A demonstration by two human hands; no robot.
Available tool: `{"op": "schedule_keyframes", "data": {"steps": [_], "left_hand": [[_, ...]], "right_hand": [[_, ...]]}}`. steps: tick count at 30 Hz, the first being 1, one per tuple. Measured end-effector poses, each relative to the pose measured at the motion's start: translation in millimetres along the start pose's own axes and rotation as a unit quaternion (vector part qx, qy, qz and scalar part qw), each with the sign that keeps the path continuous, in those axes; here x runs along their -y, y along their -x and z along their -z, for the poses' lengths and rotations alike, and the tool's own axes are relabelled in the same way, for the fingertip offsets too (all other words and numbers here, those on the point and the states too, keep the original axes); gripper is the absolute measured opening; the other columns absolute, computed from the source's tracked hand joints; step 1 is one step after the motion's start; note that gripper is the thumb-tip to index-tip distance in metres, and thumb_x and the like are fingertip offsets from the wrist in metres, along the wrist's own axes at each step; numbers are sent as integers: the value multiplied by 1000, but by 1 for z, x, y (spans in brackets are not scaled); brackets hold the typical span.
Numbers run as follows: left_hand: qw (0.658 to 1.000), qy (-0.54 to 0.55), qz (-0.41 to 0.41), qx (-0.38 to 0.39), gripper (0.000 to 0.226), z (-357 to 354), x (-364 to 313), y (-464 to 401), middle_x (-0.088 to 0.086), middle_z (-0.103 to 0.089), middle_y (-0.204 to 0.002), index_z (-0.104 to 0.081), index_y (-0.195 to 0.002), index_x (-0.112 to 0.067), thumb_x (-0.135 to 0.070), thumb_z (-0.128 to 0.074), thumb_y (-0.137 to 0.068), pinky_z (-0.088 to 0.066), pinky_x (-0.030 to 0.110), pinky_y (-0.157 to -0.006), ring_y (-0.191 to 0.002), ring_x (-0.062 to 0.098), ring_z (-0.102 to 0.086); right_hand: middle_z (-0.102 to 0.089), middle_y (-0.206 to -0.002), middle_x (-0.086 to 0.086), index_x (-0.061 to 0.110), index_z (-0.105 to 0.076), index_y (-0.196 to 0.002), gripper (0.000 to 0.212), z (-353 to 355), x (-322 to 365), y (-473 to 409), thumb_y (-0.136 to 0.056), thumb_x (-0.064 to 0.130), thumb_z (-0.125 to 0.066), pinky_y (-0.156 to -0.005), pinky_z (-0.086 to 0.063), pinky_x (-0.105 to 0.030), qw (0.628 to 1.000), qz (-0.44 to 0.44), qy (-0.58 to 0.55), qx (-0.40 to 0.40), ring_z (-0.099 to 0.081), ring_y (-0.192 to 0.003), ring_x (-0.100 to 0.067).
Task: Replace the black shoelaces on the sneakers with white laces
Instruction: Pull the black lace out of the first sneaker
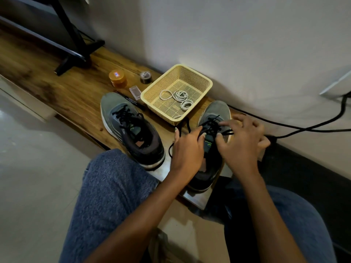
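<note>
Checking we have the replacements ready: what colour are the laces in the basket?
White, slightly off-white: the coiled laces in the yellow basket, head view.

Jar: orange jar (118,78) on wooden bench (62,86).
Tape: grey roll (145,77) beside jar.
Pen: black marker (131,101).
Cable: black cable (313,128) along wall.

Hands (188,147) on right sneaker's (214,114) black lace (187,122)

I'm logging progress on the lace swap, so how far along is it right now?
Early stage. Done: little beyond loosening; a loose black lace end hangs off the right grey sneaker. In hand: the left hand pinches that lace while the right hand works at the eyelets. Left: the left grey sneaker is fully laced in black, and the coiled white laces lie untouched in the yellow plastic basket.
</note>
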State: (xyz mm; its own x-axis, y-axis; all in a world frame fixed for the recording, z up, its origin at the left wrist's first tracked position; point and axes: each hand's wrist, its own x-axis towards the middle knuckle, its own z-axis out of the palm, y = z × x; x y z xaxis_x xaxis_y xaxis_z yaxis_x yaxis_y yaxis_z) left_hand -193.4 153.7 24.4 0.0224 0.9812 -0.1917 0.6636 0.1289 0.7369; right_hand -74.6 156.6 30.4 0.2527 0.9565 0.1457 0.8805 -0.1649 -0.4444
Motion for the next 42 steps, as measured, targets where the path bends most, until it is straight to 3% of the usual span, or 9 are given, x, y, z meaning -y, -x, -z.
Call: {"op": "schedule_keyframes", "data": {"steps": [4, 8, 15, 18, 23, 30, 34, 38, 42], "left_hand": [[1000, 0, -4, -2, 41, -1, 1, 0, 14, -62, -127, -44, -143, -15, -26, -35, -104, -8, 34, -120, -133, 30, -32], [1000, -2, -5, 1, 42, -2, -1, 0, 15, -65, -120, -43, -143, -15, -27, -35, -104, -7, 34, -120, -131, 31, -35], [1000, 6, -15, 18, 42, -3, -3, 0, 14, -66, -120, -43, -144, -19, -28, -36, -104, -9, 35, -120, -130, 35, -32], [1000, 1, -15, 18, 41, -3, -1, 0, 15, -67, -117, -44, -144, -18, -27, -36, -104, -8, 34, -121, -130, 36, -35], [1000, -5, -23, 1, 39, -2, 3, -2, 14, -66, -118, -51, -138, -16, -27, -37, -104, -6, 33, -120, -124, 30, -41], [1000, -5, -25, -5, 40, -6, 6, -3, 14, -66, -118, -48, -140, -16, -27, -35, -104, 0, 32, -120, -127, 30, -39], [999, -19, -31, -34, 39, -15, 12, -6, 13, -70, -107, -52, -137, -18, -30, -35, -103, 12, 27, -115, -128, 25, -40], [998, -21, -28, -43, 38, -22, 21, -13, 11, -68, -114, -54, -134, -23, -34, -36, -102, -2, 42, -118, -142, 35, -25], [998, -13, -37, -47, 37, -27, 27, -17, 9, -69, -113, -55, -133, -23, -32, -37, -102, -1, 41, -119, -134, 34, -40]], "right_hand": [[-46, -138, 2, 27, -71, -102, 18, -17, 1, 4, -86, 33, -66, -95, -17, -44, 996, 44, 64, 41, -26, -130, -30], [-56, -127, 4, 25, -72, -89, 6, -18, -1, 1, -84, 26, -68, -94, -22, -47, 999, 34, 32, -22, -31, -127, -29], [-53, -123, 5, 32, -57, -83, 13, 0, -9, -3, -85, 26, -68, -100, -21, -47, 981, -120, -91, -121, -30, -126, -26], [-51, -123, 2, 31, -56, -84, 12, 1, -9, -3, -87, 25, -67, -101, -20, -47, 973, -165, -111, -114, -31, -125, -25], [-42, -134, 0, 31, -59, -112, 32, -3, -2, -2, -81, 21, -63, -99, -25, -47, 998, -50, -39, -20, -29, -126, -29], [-46, -138, -2, 22, -71, -98, 15, -18, 0, 5, -85, 28, -67, -97, -18, -45, 997, 46, 61, 27, -26, -131, -32], [-54, -129, 1, 22, -69, -85, 5, -9, 1, 2, -81, 19, -70, -97, -22, -51, 998, 19, 25, -53, -30, -128, -29], [-51, -124, 3, 26, -64, -84, 9, 8, -3, 0, -82, 20, -71, -100, -23, -50, 989, -67, -44, -125, -31, -126, -27], [-46, -126, 0, 27, -58, -92, 17, 9, -3, -1, -82, 14, -63, -98, -22, -45, 992, -83, -37, -90, -31, -124, -27]]}}
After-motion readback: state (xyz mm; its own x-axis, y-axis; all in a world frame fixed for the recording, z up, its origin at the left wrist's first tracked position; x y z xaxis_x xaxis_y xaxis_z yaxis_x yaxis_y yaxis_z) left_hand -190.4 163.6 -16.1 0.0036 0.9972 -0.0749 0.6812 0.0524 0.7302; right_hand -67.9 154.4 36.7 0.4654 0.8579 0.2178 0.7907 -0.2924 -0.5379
